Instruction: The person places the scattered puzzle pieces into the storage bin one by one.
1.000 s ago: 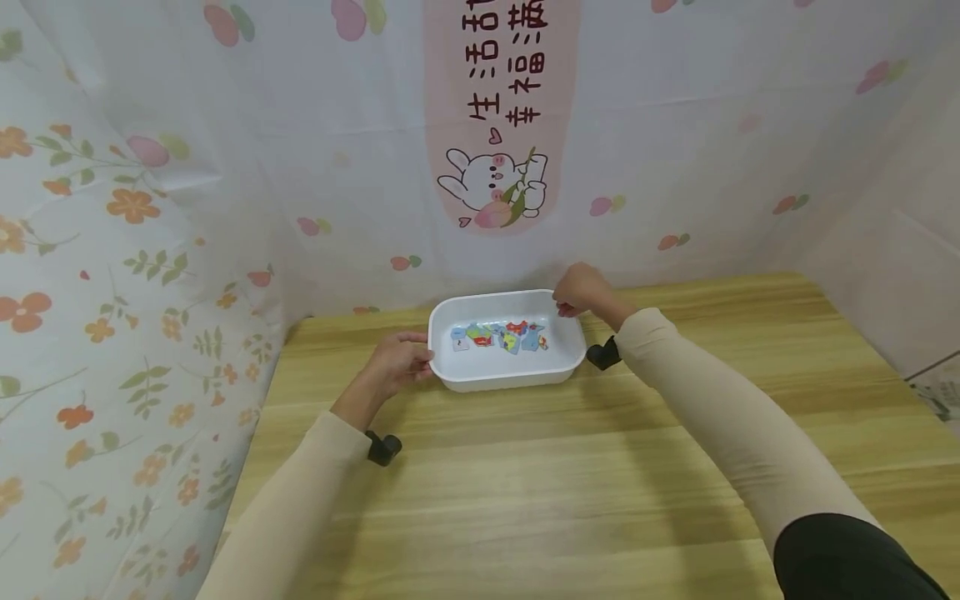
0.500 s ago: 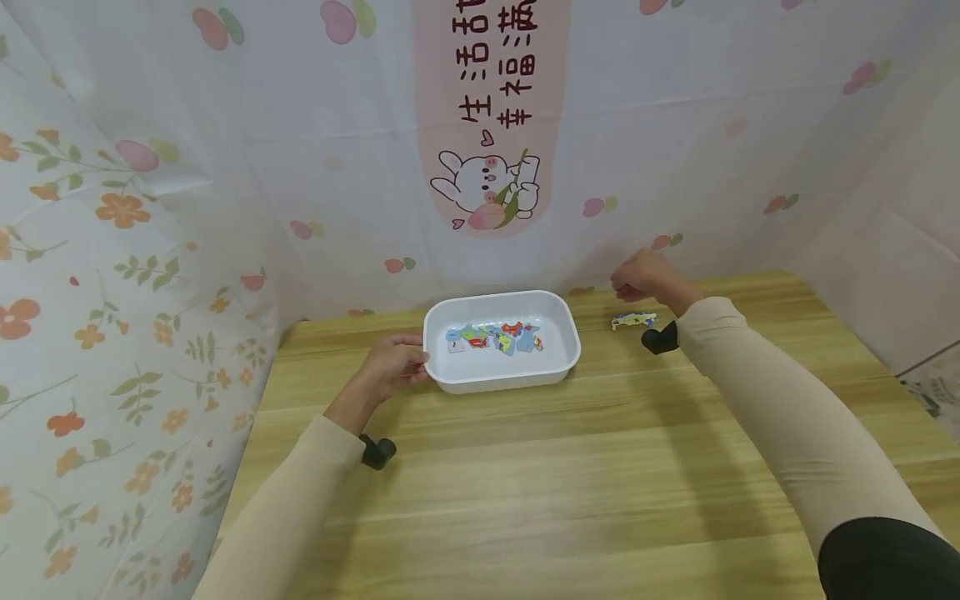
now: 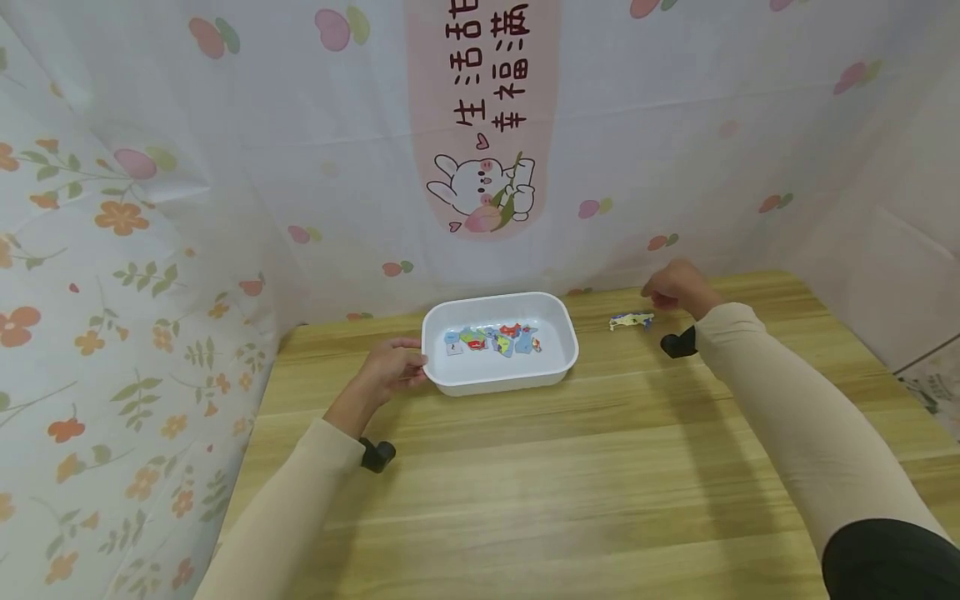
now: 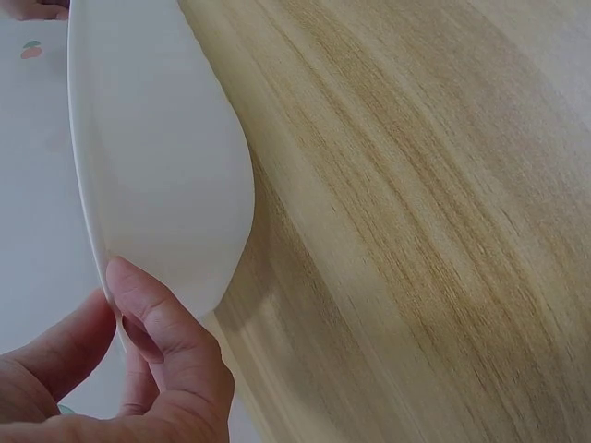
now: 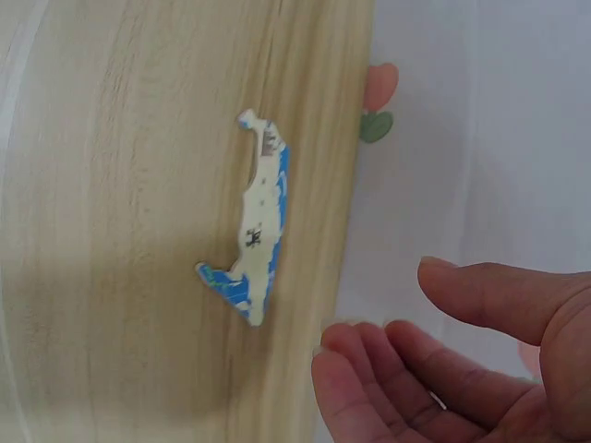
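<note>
A white rectangular plastic tray (image 3: 498, 384) stands on the table near the wall. My left hand (image 3: 392, 367) pinches its left end; in the left wrist view the thumb and finger (image 4: 152, 300) meet at the rim. Inside lie several flat, irregular colourful cut-out pieces (image 3: 504, 345), like puzzle pieces. To the right of the tray, a long flat cream and blue piece (image 5: 263, 212) lies on the wood. My right hand (image 3: 679, 285) hovers just beyond its right end, holding nothing, with thumb and fingers loosely bent and apart in the right wrist view.
The wood-grain table (image 3: 525, 483) runs back to a wall hung with a printed cloth (image 3: 322, 125). A flowered cloth (image 3: 120, 333) borders the left side. Black wrist cameras (image 3: 377, 455) sit below both hands.
My right hand has moved right from over the tray's right end, past the cream and blue piece, which now lies in view on the table. My left hand stays on the tray.
</note>
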A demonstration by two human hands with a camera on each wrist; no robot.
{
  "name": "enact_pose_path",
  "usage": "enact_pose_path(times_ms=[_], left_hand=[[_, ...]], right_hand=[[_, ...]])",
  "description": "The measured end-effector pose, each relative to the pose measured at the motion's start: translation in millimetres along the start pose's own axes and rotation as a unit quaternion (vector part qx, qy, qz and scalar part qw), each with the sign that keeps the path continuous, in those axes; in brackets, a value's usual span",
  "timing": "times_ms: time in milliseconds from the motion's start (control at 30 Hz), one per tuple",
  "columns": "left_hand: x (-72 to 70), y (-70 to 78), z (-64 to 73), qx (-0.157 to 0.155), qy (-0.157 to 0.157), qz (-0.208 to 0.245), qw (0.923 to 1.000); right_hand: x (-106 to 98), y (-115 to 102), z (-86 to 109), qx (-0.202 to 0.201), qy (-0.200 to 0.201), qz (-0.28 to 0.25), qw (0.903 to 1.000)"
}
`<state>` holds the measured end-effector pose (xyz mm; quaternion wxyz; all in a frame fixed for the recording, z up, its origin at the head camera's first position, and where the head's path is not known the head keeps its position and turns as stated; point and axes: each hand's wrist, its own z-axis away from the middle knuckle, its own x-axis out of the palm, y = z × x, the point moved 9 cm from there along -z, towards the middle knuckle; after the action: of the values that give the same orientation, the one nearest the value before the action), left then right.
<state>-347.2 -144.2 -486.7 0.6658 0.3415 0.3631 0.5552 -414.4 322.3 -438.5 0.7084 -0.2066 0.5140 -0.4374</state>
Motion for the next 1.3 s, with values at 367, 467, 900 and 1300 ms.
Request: enact_pose_path(times_ms=[367, 467, 900, 1300], left_hand=[[-1.7, 0.3, -1.7, 0.001, -0.001, 0.005, 1.0], [-1.4, 0.6, -3.0, 0.003, -0.005, 0.016, 0.9999], [-4.5, 0.5, -2.3, -0.002, 0.003, 0.014, 0.9999], [-3.1, 0.1, -2.9, 0.001, -0.002, 0.015, 0.9999]], right_hand=[[-2.9, 21.2, -0.9, 0.025, 0.024, -0.009, 0.9993], [-3.3, 24.3, -1.4, 0.02, 0.03, 0.009, 0.9993], [10.4, 34.5, -6.8, -0.005, 0.01, 0.003, 0.9999], [18.2, 37.0, -7.8, -0.003, 0.029, 0.06, 0.9977]])
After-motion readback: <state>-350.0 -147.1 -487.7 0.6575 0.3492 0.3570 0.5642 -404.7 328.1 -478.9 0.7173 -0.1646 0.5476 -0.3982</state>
